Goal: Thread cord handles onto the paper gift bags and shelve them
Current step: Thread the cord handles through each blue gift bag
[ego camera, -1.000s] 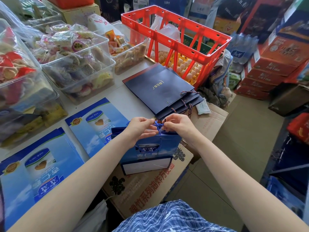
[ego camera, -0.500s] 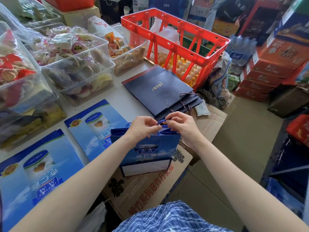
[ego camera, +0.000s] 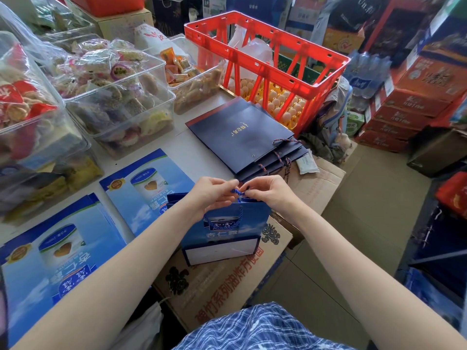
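- Small upright blue paper gift bag [ego camera: 222,231] w/ white base band stands at frame centre, on a brown printed cardboard carton [ego camera: 227,281].
- Blue twisted cord handle [ego camera: 237,192] sits at bag's top edge, centre; one loop hangs down the bag's front face.
- Left hand [ego camera: 212,192]: fingers curled, thumb & fingertips [ego camera: 233,183] pinching the cord's left end just above the bag rim.
- Right hand [ego camera: 267,189]: fingers curled, tips pinching the cord's right end; hand rests at bag's top right corner.
- Both hands nearly touching, cord between them. Whether cord end is through the hole: cannot tell, hidden by fingers.
- Stack of flat dark navy paper bags [ego camera: 242,137] w/ gold lettering lies upper centre, red-blue cords at their lower right edge.
- Flat light-blue printed bags [ego camera: 144,183] lie at left & lower left on the white table [ego camera: 194,152].
- Red plastic crate [ego camera: 267,59] at upper centre, eggs seen through its bars.
- Clear plastic snack tubs [ego camera: 113,97] at upper left.
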A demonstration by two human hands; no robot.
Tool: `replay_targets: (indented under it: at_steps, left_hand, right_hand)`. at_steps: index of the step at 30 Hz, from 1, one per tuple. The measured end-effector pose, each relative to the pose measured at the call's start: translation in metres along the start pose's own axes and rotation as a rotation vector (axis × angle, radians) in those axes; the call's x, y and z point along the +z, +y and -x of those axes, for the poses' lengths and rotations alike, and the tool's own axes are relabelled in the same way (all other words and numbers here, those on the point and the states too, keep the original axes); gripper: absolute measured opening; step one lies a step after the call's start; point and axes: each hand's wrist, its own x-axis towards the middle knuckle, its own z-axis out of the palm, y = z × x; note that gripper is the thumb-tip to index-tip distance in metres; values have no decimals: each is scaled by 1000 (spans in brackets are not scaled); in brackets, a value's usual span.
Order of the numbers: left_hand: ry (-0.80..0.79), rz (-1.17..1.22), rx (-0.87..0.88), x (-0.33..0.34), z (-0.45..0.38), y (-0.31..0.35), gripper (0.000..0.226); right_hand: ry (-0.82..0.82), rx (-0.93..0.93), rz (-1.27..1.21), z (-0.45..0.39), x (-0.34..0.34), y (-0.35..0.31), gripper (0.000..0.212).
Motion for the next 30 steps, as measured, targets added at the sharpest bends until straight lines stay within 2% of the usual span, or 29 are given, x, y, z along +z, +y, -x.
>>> replay_targets:
  at_steps: [3, 8, 13, 15, 20, 25, 30]
  left_hand:
    - [-20, -150, 58, -1, 1, 1, 2]
    - [109, -646, 331, 0, 2, 2, 23]
    - [68, -828, 616, 4, 9, -4, 19]
    - [101, -887, 690, 2, 10, -5, 17]
    - [196, -889, 756, -2, 7, -8, 13]
    - [94, -604, 582, -6, 4, -8, 14]
    - [49, -515, 511, -6, 5, -9, 10]
  right_hand:
    - [53, 4, 35, 0, 0, 1, 9]
    - [152, 9, 67, -1, 5, 4, 17]
    - [174, 17, 74, -3, 8, 5, 16]
    - [151, 23, 100, -2, 8, 5, 10]
    - [48, 14, 222, -2, 5, 2, 5]
    - [23, -2, 172, 2, 4, -1, 7]
    - [55, 8, 125, 1, 4, 0, 7]
